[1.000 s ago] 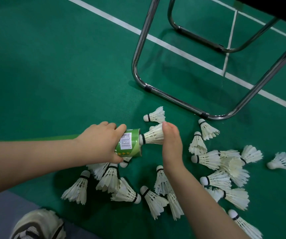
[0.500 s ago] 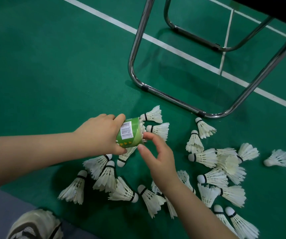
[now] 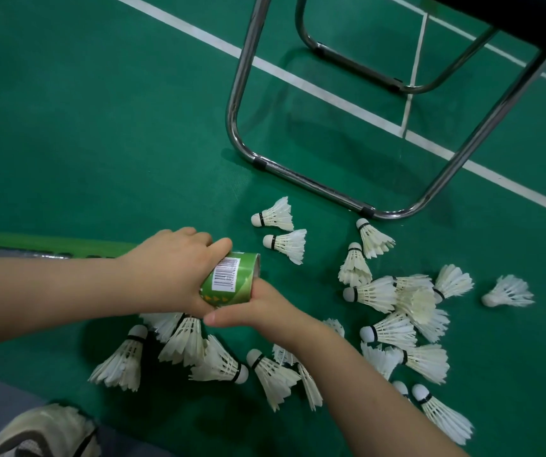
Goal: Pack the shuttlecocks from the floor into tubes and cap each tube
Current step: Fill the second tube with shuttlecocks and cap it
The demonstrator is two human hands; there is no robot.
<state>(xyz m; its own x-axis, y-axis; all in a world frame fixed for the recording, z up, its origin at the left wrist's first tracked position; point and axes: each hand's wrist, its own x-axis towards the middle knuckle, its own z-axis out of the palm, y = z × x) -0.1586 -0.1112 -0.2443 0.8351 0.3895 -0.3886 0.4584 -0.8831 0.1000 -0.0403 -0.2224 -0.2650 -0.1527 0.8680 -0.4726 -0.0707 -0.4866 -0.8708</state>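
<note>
Progress looks slight to me: around twenty shuttlecocks (image 3: 373,293) lie loose on the floor (image 3: 100,127), one cluster under the arms and another to the right, near the chair frame (image 3: 298,179). Left hand (image 3: 173,268) is wrapped round the green tube (image 3: 232,280) close to its open mouth, holding it low over the floor with the mouth pointing right; the tube's length runs back to the left behind that forearm. Right hand (image 3: 265,311) is at the mouth, thumb stretched out beneath the tube. Its fingers go out of sight at the rim, so I cannot tell whether they pinch a shuttlecock, push one in, or hold nothing. How full the tube is cannot be seen from here. No cap and no second tube shows. A shoe (image 3: 41,433) is cut off at the bottom edge.
</note>
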